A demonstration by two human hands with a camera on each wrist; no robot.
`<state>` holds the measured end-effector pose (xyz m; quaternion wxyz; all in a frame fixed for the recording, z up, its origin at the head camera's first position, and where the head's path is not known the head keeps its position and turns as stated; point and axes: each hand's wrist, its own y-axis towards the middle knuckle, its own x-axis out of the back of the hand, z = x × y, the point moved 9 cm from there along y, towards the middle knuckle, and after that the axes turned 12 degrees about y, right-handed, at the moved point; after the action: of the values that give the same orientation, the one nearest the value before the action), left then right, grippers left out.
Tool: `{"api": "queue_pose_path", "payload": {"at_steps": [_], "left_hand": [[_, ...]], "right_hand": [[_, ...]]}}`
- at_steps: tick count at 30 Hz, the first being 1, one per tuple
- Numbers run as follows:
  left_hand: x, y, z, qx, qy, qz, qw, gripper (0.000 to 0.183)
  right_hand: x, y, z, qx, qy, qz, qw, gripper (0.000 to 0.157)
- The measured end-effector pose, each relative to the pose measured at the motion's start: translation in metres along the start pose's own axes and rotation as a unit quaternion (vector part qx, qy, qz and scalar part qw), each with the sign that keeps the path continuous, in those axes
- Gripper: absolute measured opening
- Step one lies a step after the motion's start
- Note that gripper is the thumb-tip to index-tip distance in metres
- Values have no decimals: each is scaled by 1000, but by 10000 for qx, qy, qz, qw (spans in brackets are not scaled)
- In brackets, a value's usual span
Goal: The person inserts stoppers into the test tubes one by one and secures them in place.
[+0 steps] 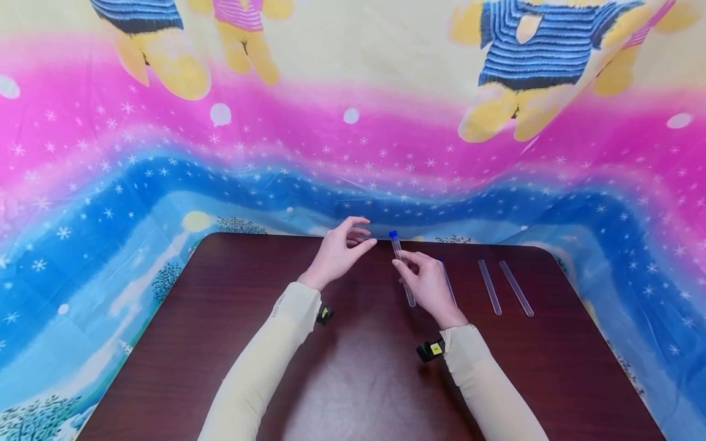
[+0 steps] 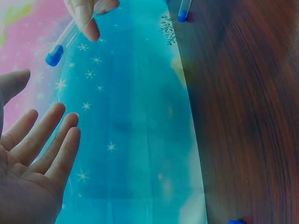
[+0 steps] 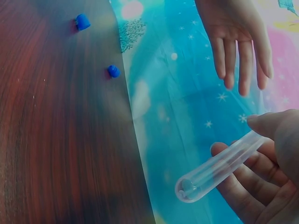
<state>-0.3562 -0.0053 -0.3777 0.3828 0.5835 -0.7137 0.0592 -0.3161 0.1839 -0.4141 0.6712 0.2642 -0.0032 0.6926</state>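
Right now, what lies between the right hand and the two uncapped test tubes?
In the head view, a blue-capped test tube lies there, partly hidden by the right hand.

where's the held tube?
Head view, just right of centre: the tube is pinched in the right hand, left of two uncapped tubes on the table.

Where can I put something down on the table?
The table is bare between the sleeves and left of the left sleeve. It's crowded beside the right hand: three tubes lie there. Two blue caps sit toward the back.
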Motion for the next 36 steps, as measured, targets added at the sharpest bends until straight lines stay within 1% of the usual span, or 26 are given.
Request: {"api": "queue_pose_path", "payload": {"at_steps": [7, 14, 22, 30, 36], "left_hand": [[8, -2, 4, 1, 128, -107, 9999, 43], [16, -4, 11, 112, 163, -175, 9997, 41], [25, -8, 20, 182, 92, -212, 9996, 40], [29, -11, 31, 315, 295, -217, 9988, 40], [32, -15, 42, 424, 442, -244, 9978, 40]], "right_hand": [[6, -1, -5, -100, 64, -51, 9999, 33], [16, -4, -12, -204, 201, -216, 9994, 32], [26, -6, -22, -199, 55, -360, 9991, 34], [38, -9, -28, -213, 39, -536, 9983, 35], [48, -12, -31, -120, -187, -669, 9975, 36]]}}
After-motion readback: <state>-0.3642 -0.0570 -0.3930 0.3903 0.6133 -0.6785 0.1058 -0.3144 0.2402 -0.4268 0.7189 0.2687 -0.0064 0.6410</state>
